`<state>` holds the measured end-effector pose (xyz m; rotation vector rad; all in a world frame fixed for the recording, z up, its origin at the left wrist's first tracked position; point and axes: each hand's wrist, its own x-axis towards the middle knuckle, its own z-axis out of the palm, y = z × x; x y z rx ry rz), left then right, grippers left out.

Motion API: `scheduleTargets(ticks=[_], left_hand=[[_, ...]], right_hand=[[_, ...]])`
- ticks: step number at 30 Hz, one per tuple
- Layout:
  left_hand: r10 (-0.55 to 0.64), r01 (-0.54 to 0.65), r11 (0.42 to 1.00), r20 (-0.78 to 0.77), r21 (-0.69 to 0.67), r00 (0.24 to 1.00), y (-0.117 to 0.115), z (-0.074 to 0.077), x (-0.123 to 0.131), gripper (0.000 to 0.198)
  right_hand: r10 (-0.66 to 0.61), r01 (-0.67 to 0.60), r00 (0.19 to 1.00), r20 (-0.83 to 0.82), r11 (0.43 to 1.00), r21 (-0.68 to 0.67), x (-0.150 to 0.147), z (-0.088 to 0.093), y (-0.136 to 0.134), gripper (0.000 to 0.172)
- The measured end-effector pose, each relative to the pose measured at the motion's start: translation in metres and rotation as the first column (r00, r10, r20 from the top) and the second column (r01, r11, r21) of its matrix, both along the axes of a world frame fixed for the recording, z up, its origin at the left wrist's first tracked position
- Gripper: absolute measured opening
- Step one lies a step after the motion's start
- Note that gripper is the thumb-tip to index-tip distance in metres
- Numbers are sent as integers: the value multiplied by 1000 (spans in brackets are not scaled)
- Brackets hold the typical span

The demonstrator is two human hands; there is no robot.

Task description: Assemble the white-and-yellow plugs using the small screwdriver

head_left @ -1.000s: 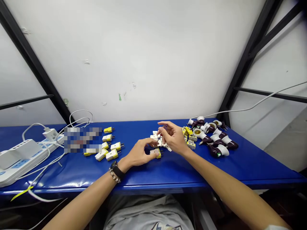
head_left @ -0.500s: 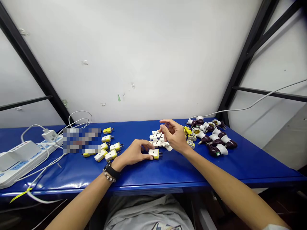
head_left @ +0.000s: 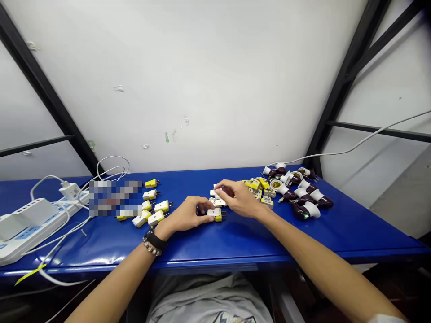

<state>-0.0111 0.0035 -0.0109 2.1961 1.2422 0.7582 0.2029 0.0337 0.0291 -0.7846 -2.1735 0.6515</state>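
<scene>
Between the thumb and fingers of my left hand (head_left: 189, 212) is a white and yellow plug (head_left: 213, 212), resting on the blue table with its two prongs pointing right. My right hand (head_left: 237, 197) is closed just above and behind that plug, in a pinch. The fingers cover most of the screwdriver in it; its thin dark shaft showed a moment ago. Loose white plug covers (head_left: 220, 202) lie partly hidden under my right hand. Beside its wrist is a pile of yellow plug halves (head_left: 256, 187).
White and yellow plugs (head_left: 156, 218) lie in a group on the left. Dark purple and white lamp holders (head_left: 303, 197) are heaped at the right. A white power strip (head_left: 43, 224) with tangled cables sits at the far left. Part of the table is blurred out.
My right hand has moved left and down with the screwdriver, from over the white covers to above the plug. The plug and my left fingers have shifted slightly left.
</scene>
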Motion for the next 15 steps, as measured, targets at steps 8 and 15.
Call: scheduleTargets(ticks=[8, 15], left_hand=[[-4, 4, 1000, 39, 16, 999, 1, -1, -2, 32], [10, -12, 1000, 66, 29, 998, -1, 2, 0, 24]], right_hand=[[96, -107, 792, 603, 994, -17, 8, -8, 4, 53], [42, -63, 767, 640, 998, 11, 4, -7, 1, 39]])
